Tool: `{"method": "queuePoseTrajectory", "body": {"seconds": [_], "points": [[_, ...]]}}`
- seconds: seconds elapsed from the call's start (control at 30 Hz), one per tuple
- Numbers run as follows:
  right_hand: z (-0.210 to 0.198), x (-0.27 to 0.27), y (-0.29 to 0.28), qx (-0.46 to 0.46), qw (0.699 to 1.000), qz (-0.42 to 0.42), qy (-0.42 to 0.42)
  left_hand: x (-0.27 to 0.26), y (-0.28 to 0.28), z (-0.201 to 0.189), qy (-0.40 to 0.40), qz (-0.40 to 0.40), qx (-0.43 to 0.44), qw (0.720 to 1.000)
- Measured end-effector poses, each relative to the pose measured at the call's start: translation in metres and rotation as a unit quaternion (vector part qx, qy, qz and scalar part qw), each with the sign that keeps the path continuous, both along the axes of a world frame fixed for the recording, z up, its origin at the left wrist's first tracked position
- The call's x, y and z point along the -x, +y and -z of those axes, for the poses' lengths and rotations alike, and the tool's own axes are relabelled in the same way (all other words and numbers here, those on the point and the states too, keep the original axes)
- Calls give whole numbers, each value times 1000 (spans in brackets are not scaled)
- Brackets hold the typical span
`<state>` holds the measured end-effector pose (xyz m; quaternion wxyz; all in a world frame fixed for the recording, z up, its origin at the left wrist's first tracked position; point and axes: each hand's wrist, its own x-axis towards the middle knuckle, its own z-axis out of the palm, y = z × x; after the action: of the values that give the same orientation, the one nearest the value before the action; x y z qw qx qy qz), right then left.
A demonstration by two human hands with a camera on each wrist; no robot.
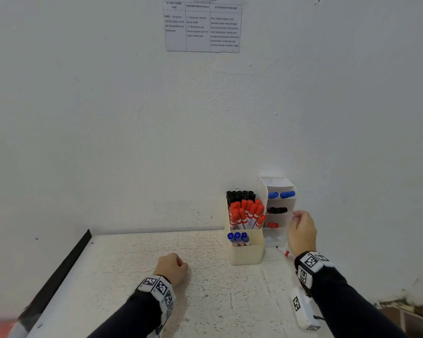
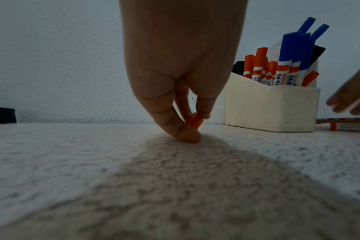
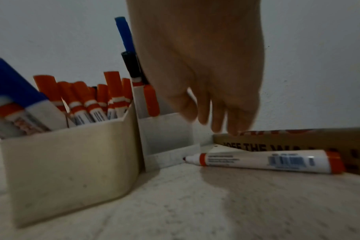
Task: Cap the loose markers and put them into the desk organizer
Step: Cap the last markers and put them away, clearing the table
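My left hand (image 1: 174,265) rests on the white table and pinches a red marker cap (image 2: 193,121) between its fingertips (image 2: 187,133). My right hand (image 1: 302,231) hovers with relaxed fingers (image 3: 218,116) and holds nothing, beside the tiered white organizer (image 1: 280,215), which has blue, black and red markers in its slots. Under that hand an uncapped red marker (image 3: 263,160) lies on the table, tip toward the organizer; its tip end shows in the head view (image 1: 285,252). The cream organizer box (image 1: 246,250) holds black, red and blue capped markers.
Both organizers stand against the white wall at the table's back right. A brown cardboard box (image 3: 298,142) lies behind the loose marker. A dark strip (image 1: 59,272) runs along the table's left edge. A printed sheet (image 1: 203,26) hangs on the wall.
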<state>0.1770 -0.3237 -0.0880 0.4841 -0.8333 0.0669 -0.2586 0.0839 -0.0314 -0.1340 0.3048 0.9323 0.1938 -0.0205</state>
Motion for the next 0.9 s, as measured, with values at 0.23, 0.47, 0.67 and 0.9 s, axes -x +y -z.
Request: {"method": "queuePoseTrajectory", "body": {"seconds": [0.23, 0.47, 0.67, 0.9], "points": [[37, 6, -16, 303, 868, -50, 390, 2, 2, 1, -23, 30, -18, 999], [36, 20, -11, 377, 834, -118, 384, 9, 1, -5, -52, 29, 34, 998], [15, 40, 18, 390, 800, -217, 401, 23, -3, -9, -88, 24, 131, 987], [6, 63, 34, 334, 808, -235, 425, 34, -2, -12, -100, 34, 137, 985]]}}
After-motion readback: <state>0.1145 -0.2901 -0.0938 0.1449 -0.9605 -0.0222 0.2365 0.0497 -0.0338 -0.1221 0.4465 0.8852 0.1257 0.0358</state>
